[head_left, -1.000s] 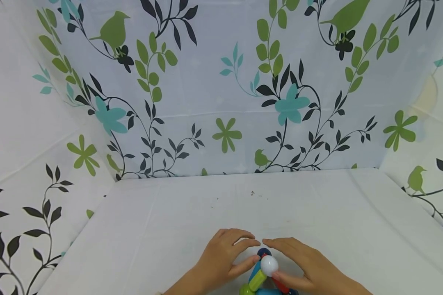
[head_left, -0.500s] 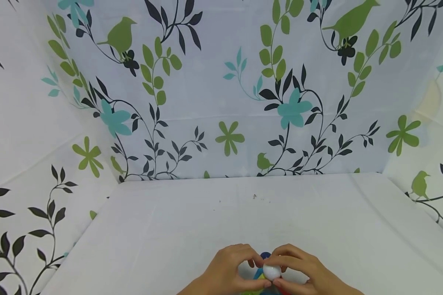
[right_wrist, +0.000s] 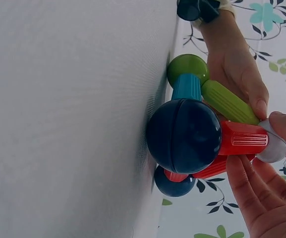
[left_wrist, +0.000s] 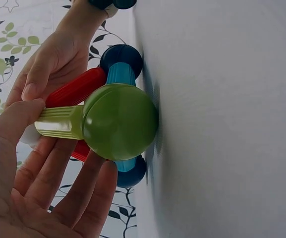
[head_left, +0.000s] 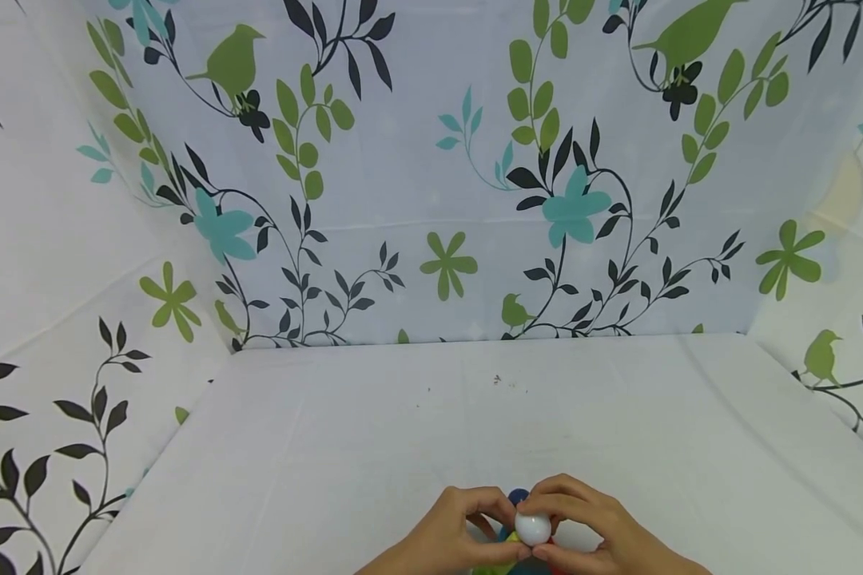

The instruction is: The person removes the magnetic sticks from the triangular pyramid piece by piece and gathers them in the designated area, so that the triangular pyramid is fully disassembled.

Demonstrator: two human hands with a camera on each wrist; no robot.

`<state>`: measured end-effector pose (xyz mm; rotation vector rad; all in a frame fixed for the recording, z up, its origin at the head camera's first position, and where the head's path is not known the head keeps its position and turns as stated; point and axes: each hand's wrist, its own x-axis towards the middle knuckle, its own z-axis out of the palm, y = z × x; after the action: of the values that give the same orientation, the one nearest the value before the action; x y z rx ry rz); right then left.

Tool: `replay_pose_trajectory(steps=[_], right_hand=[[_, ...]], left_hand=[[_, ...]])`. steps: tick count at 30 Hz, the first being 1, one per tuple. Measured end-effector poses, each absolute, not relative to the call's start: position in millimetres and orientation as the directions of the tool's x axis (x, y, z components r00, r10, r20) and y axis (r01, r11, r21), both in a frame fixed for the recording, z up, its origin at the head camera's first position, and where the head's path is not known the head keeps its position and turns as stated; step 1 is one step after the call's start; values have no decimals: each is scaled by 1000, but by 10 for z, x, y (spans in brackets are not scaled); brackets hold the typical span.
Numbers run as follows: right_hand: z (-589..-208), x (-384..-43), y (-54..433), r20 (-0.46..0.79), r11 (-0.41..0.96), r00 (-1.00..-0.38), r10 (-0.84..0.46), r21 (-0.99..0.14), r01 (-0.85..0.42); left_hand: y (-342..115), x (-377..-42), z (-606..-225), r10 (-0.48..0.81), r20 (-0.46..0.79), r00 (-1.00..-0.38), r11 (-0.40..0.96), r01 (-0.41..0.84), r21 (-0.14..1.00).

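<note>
A pyramid-shaped toy of balls and ribbed rods stands on the table, with a white ball (head_left: 533, 529) on top. My left hand (head_left: 451, 531) and right hand (head_left: 595, 529) pinch that ball from either side, thumbs nearest the camera and index fingers behind. In the left wrist view a green ball (left_wrist: 120, 124) sits at a base corner, and a lime-green rod (left_wrist: 59, 123) runs from it to the top. The right wrist view shows a navy ball (right_wrist: 185, 136) at another corner, joined to a red rod (right_wrist: 244, 139) and a blue rod (right_wrist: 186, 86). Hands partly hide the toy.
The white tabletop (head_left: 374, 431) stretches ahead and to both sides. Behind it hangs a cloth (head_left: 403, 160) printed with leaves, birds and flowers. A few small dark specks (head_left: 497, 380) lie on the table's far part.
One second ago the fingers were spread above the toy. Both hands have since closed in, and their fingertips now pinch the white ball. Over the last half second they have barely moved.
</note>
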<state>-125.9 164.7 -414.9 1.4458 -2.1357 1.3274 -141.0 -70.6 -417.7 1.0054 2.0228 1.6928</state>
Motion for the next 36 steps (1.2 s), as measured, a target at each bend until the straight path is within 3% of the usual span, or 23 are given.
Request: replay_pose_trajectory(steps=[21, 28, 36], right_hand=[[-4177, -1267, 1655, 613, 112, -494, -617, -553, -826], [-4165, -1261, 1657, 615, 117, -491, -617, -545, -830], [-4115, -1229, 1665, 554, 145, -546, -629, -606, -782]], left_hand=[[-718, -1415, -4181, 682, 191, -706, 71, 324, 944], [-812, -1508, -4135, 700, 292, -652, 60, 461, 885], [-974, -1655, -4114, 747, 270, -607, 58, 464, 884]])
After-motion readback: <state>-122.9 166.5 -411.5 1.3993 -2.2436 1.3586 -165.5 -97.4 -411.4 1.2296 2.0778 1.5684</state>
